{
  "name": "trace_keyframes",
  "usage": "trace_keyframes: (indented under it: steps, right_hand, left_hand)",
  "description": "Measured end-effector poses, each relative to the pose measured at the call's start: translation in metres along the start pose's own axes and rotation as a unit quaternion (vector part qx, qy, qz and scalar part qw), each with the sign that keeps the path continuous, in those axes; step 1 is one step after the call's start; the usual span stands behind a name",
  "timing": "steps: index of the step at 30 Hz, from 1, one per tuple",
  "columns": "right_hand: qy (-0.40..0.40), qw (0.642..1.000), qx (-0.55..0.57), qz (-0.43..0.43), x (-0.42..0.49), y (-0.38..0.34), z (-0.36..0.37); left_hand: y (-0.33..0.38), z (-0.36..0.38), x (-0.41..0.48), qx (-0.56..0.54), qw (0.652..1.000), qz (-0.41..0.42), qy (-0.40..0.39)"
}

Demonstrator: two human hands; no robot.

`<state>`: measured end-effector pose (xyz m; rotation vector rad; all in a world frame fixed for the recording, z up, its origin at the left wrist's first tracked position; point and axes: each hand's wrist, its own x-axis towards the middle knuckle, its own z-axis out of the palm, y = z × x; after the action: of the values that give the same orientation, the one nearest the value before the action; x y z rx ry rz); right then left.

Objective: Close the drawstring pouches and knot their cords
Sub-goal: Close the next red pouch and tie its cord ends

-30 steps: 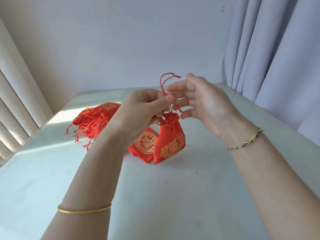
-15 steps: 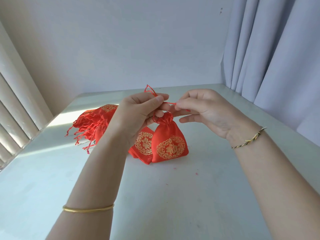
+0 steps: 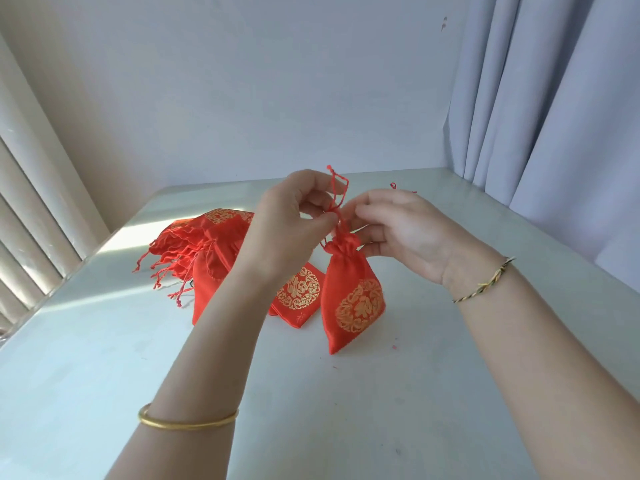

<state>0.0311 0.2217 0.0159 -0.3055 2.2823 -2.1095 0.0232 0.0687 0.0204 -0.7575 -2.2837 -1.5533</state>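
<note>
- The left hand (image 3: 294, 216) pinches the cord (image 3: 337, 192) between thumb and forefinger, just above the pouch (image 3: 353, 299). Its other fingers are curled in.
- The right hand (image 3: 398, 233) pinches the same cord from the pouch's other side, close to the neck, with its fingers bent and held together.
- A loop of cord stands up above the pouch, between the two hands.
- The pouch hangs from the cord, red with a gold medallion. Its mouth is gathered tight. I cannot tell whether its lower tip touches the table (image 3: 415, 410).
- This pouch looks closed and its knot seems under way. Whether the knot is pulled snug is hidden by the fingers.
- Just left of the pouch, a flat pouch (image 3: 298, 292) lies on the table.
- Further left of the pouch sits a pile (image 3: 207, 244) of red pouches with cords trailing loose. These appear unknotted, so most of the job likely remains.
- A gold bangle (image 3: 188, 419) circles the left wrist and a braided bracelet (image 3: 485, 282) the right.
</note>
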Motion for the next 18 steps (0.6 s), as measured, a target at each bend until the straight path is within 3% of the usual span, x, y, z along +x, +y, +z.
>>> trace_keyframes:
  steps: [11, 18]
  right_hand:
    - [-0.050, 0.996, 0.065, 0.028, 0.0022, 0.0072, -0.0020]
    - [0.029, 0.992, 0.117, 0.045, 0.0041, 0.0032, -0.0044]
  left_hand:
    - [-0.0008, 0.0091, -0.0018, 0.024, 0.998, 0.034, 0.051]
    - [-0.0052, 0.0093, -0.0013, -0.072, 0.997, -0.034, 0.019]
